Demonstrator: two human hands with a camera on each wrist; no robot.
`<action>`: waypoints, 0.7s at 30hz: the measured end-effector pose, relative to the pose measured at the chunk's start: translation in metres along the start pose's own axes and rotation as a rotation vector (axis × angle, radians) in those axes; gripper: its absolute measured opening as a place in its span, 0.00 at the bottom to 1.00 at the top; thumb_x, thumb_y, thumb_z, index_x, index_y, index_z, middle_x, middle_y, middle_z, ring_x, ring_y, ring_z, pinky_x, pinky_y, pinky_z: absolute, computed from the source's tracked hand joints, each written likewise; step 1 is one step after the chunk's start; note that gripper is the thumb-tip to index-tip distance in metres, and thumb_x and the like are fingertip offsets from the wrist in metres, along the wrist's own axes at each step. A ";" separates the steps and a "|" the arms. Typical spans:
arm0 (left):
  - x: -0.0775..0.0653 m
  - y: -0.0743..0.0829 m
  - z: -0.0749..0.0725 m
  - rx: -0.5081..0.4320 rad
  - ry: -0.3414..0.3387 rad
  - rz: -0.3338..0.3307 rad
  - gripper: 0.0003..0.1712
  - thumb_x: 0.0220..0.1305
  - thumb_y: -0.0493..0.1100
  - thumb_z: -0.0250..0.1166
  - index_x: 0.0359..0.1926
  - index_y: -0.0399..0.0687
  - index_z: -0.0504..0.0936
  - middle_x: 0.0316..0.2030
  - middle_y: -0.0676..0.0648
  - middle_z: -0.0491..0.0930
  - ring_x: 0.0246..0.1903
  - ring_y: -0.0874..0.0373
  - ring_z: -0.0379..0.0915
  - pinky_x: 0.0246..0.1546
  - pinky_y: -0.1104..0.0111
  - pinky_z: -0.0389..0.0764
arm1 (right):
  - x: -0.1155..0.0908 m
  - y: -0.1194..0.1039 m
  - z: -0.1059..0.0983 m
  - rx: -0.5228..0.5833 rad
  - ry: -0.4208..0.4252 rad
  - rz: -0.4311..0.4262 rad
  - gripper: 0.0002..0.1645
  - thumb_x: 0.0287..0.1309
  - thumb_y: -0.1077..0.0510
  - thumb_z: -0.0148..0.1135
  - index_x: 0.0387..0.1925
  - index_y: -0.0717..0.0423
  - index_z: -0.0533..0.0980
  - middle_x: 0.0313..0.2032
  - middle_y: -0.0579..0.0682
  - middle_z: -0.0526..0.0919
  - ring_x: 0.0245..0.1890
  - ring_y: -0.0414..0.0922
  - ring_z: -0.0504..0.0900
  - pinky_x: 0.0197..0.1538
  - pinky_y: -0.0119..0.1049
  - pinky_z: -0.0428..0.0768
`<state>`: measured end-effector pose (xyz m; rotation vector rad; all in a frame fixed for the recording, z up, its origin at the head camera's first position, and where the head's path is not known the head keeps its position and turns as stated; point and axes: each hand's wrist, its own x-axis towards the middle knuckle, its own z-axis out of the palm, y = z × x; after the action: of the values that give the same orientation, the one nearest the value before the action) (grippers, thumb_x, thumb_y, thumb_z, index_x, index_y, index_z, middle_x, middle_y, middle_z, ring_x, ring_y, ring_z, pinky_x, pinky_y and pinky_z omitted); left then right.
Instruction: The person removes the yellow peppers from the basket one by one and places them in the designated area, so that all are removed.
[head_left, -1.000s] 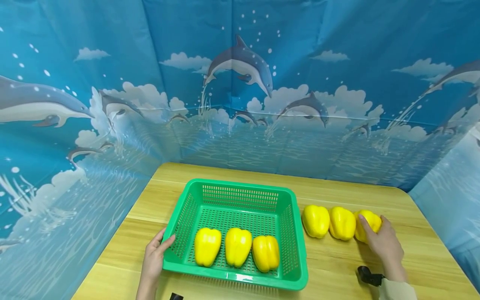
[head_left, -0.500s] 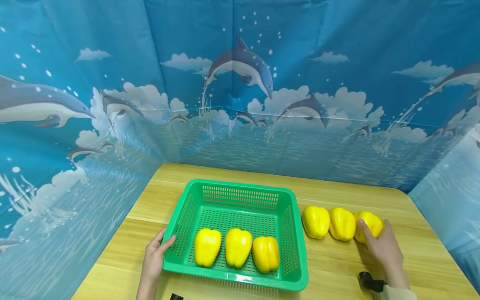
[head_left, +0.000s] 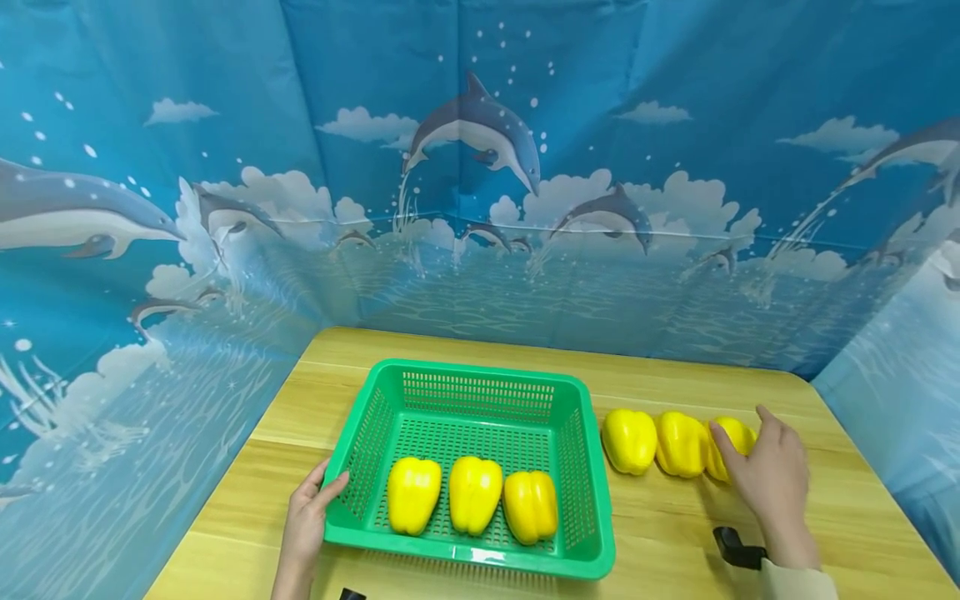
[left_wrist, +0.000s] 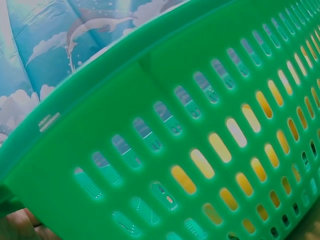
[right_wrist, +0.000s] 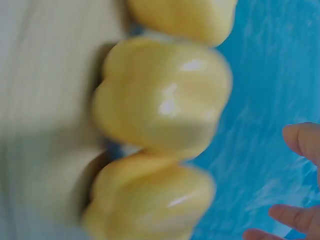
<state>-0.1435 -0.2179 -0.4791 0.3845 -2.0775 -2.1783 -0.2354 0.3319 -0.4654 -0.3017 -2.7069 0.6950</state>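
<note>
My left hand grips the left rim of a green plastic basket, thumb over the edge. Three yellow bell peppers lie in its front half: one at left, a middle pepper and a right pepper. Outside, to the right of the basket, a row of three more holds a near pepper, a second pepper and an end pepper. Over the end pepper's right side is my right hand, fingers spread. The right wrist view shows its fingertips apart from the peppers.
A wooden table carries everything. Behind it hangs a blue curtain printed with dolphins. A black wrist camera mount juts out by the right wrist.
My right hand has loosened from the end pepper and its fingers have lifted and spread. The left hand and the basket have stayed in place.
</note>
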 end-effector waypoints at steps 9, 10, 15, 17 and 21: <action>0.000 0.001 0.001 0.013 -0.001 0.000 0.28 0.70 0.45 0.55 0.65 0.35 0.65 0.62 0.38 0.66 0.51 0.60 0.71 0.49 0.68 0.77 | -0.007 -0.061 -0.013 0.151 0.189 -0.268 0.32 0.60 0.52 0.62 0.59 0.70 0.68 0.53 0.72 0.70 0.52 0.69 0.67 0.49 0.66 0.65; 0.000 0.001 0.000 0.016 0.000 -0.003 0.27 0.70 0.45 0.55 0.65 0.35 0.65 0.62 0.39 0.66 0.52 0.62 0.70 0.49 0.69 0.76 | -0.009 -0.067 -0.013 0.166 0.213 -0.304 0.31 0.60 0.54 0.63 0.58 0.69 0.70 0.52 0.71 0.72 0.50 0.67 0.69 0.47 0.63 0.67; 0.000 0.001 0.001 0.005 -0.002 -0.008 0.27 0.71 0.44 0.55 0.65 0.35 0.65 0.62 0.38 0.66 0.51 0.62 0.71 0.49 0.68 0.77 | -0.013 -0.093 -0.013 0.257 0.314 -0.509 0.24 0.54 0.62 0.67 0.53 0.65 0.76 0.46 0.63 0.78 0.44 0.58 0.75 0.43 0.40 0.72; 0.000 0.001 0.001 0.003 -0.007 -0.001 0.28 0.71 0.44 0.55 0.66 0.34 0.64 0.62 0.36 0.66 0.49 0.61 0.72 0.48 0.67 0.78 | -0.015 -0.104 -0.013 0.304 0.326 -0.579 0.22 0.52 0.64 0.68 0.51 0.64 0.77 0.45 0.61 0.80 0.43 0.57 0.76 0.44 0.31 0.70; -0.001 0.001 0.001 0.008 -0.009 0.008 0.28 0.71 0.44 0.54 0.66 0.33 0.63 0.61 0.36 0.67 0.48 0.60 0.73 0.47 0.67 0.78 | -0.018 -0.127 -0.014 0.376 0.301 -0.664 0.20 0.50 0.66 0.68 0.48 0.62 0.79 0.43 0.57 0.82 0.42 0.54 0.78 0.45 0.24 0.70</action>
<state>-0.1433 -0.2168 -0.4776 0.3675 -2.0892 -2.1716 -0.2290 0.2239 -0.3958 0.5189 -2.1284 0.8362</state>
